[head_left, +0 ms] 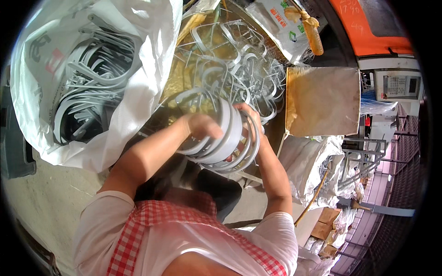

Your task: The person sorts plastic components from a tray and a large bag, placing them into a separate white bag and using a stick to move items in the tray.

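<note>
A bundle of grey plastic rings (226, 143) hangs in front of my body, their loops lying side by side. My right hand (251, 118) holds the bundle from its right side, some fingers inside the loops and partly hidden by them. My left hand (202, 126) is against the left side of the bundle; its fingers are smeared by motion. Just beyond the hands, a tangle of thin grey plastic loops and strips (244, 64) lies in a yellowish tray (184, 76).
At the left, a large white sack (154, 50) stands open with grey curved plastic strips (99, 73) in it. A stained cardboard box (322, 101) is to the right of the tray. Farther right are white sacks (299, 161) and a machine control panel (400, 86).
</note>
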`<state>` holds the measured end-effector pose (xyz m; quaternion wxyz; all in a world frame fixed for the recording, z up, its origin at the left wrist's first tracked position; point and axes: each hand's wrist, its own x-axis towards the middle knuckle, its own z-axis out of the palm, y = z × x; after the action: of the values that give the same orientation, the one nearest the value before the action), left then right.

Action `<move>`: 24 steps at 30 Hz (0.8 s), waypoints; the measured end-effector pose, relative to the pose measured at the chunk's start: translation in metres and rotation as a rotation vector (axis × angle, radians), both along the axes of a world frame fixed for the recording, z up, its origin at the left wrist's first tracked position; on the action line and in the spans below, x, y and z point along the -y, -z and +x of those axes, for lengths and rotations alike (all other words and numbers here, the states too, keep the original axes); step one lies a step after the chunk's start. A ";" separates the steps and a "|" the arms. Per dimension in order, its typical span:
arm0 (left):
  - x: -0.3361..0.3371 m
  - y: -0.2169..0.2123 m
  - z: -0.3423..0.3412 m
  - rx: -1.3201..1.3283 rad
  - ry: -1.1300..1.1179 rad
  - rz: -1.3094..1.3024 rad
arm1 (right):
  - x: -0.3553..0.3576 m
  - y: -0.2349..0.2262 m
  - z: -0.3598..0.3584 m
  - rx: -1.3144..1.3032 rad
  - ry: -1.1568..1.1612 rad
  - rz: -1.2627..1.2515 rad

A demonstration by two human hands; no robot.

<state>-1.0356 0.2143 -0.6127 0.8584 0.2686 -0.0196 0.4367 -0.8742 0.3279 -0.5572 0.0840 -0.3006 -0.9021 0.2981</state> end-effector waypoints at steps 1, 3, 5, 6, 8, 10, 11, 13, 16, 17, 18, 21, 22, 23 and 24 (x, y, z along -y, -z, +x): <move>0.001 -0.004 0.000 -0.048 -0.056 0.023 | -0.003 0.002 0.003 -0.001 -0.001 0.000; -0.001 -0.005 -0.018 -0.194 -0.084 0.109 | -0.007 -0.001 0.008 0.037 0.008 0.094; -0.008 -0.004 -0.027 -0.393 -0.282 -0.052 | -0.018 0.013 0.020 -0.032 0.136 0.103; -0.011 -0.016 -0.038 -0.512 -0.406 -0.063 | -0.025 0.019 0.028 -0.064 0.197 0.042; -0.021 -0.033 -0.044 -0.839 -0.771 -0.281 | -0.037 0.027 0.050 -0.142 0.343 -0.058; -0.026 -0.024 -0.045 -0.821 -0.819 -0.530 | -0.043 0.032 0.053 -0.256 0.491 -0.116; -0.028 -0.020 -0.038 -0.748 -0.745 -0.632 | -0.045 0.036 0.054 -0.314 0.560 -0.116; -0.031 -0.016 -0.015 -0.314 -0.756 -0.254 | -0.048 0.041 0.048 -0.420 0.678 -0.117; -0.019 -0.010 0.016 -1.058 -1.244 0.124 | -0.043 0.041 0.032 -0.460 0.715 -0.139; -0.017 -0.008 0.020 -1.240 -1.366 0.264 | -0.041 0.041 0.025 -0.458 0.716 -0.147; -0.018 -0.013 0.022 -1.235 -1.362 0.265 | -0.038 0.037 0.024 -0.449 0.718 -0.162; -0.023 -0.020 0.024 -1.336 -1.180 -0.047 | -0.046 0.051 0.051 -0.451 0.594 -0.330; -0.024 -0.013 0.013 -1.221 -1.149 -0.117 | -0.038 0.040 0.040 -0.447 0.583 -0.340; -0.025 -0.005 0.002 -1.105 -1.117 -0.184 | -0.030 0.025 0.031 -0.489 0.578 -0.584; -0.028 -0.004 -0.003 -1.021 -1.213 -0.099 | -0.022 0.011 0.029 -0.533 0.579 -0.816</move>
<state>-1.0383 0.2425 -0.6086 0.3845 0.3611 0.5456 0.6512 -0.8454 0.3501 -0.5684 0.2643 -0.4581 -0.5422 0.6529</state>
